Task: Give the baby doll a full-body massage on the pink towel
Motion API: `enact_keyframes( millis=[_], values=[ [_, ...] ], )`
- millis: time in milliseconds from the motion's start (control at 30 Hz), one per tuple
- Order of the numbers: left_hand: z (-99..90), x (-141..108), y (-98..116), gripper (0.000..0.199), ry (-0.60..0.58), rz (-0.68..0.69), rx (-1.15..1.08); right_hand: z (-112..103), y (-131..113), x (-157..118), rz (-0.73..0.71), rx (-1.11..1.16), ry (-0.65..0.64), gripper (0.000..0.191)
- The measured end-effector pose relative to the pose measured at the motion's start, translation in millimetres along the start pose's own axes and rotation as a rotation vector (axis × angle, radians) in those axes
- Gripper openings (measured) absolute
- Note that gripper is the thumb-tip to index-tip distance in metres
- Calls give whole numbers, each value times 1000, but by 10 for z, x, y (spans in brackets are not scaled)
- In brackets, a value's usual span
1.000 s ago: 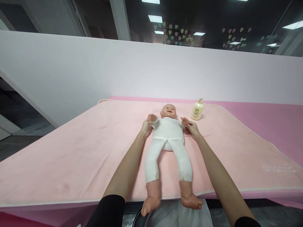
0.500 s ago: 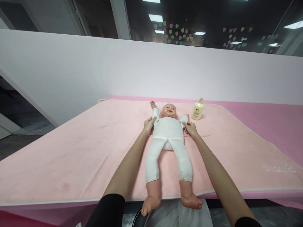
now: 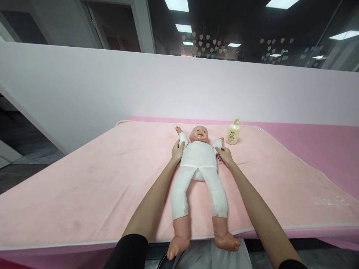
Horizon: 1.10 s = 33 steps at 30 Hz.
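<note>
A baby doll (image 3: 199,155) with a white cloth body lies on its back, head away from me, its bare feet over the near edge of the pink towel (image 3: 98,179). My left hand (image 3: 177,151) is closed round the doll's upper arm on the left of the view; that arm points up and outward. On the right, my right hand (image 3: 224,154) pinches the sleeve of the doll's other arm (image 3: 217,144), which is bent. Parts of the fingers of both hands are hidden against the doll.
A pale yellow pump bottle (image 3: 233,133) stands on the towel to the right of the doll's head. Behind the towel rises a white wall (image 3: 179,86). The table's pink surface (image 3: 308,142) shows on the right.
The doll's arm on the left has tipped lower and further outward, with my left hand still on it. The view has tilted slightly upward. My right hand has hardly moved.
</note>
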<state>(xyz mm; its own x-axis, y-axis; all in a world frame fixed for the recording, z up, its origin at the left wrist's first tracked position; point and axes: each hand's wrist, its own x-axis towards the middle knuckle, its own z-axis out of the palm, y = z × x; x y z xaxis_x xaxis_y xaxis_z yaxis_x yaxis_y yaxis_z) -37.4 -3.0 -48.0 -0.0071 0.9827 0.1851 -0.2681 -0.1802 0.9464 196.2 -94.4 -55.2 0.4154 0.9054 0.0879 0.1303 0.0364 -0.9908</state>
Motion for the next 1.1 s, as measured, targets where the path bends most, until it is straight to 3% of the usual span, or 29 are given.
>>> enact_keyframes(
  millis=[100,233,367,500,700,867,1000,1100],
  values=[
    [-7,-3,12,25,-72,-24,-47,-30,-8,6,40,54,-7,23],
    [-83,22,68,26,-212,-225,-285,-137,-21,9,52,304,-99,25],
    [-136,28,102,29,-255,-270,-390,-199,-57,-15,43,452,-119,17],
    [-95,-14,133,21,-262,-347,-348,-179,-87,-42,5,457,-125,13],
    [-62,-9,181,28,-187,-321,-552,-82,-44,-30,-11,257,-55,30],
    [-43,38,84,26,-158,-378,-373,4,-10,-17,-69,47,28,31],
    [-14,13,19,24,-87,-180,2,3,7,-6,-43,-66,70,32],
    [15,-17,29,22,-76,-110,49,-8,1,-5,-15,-62,73,32]
  ],
)
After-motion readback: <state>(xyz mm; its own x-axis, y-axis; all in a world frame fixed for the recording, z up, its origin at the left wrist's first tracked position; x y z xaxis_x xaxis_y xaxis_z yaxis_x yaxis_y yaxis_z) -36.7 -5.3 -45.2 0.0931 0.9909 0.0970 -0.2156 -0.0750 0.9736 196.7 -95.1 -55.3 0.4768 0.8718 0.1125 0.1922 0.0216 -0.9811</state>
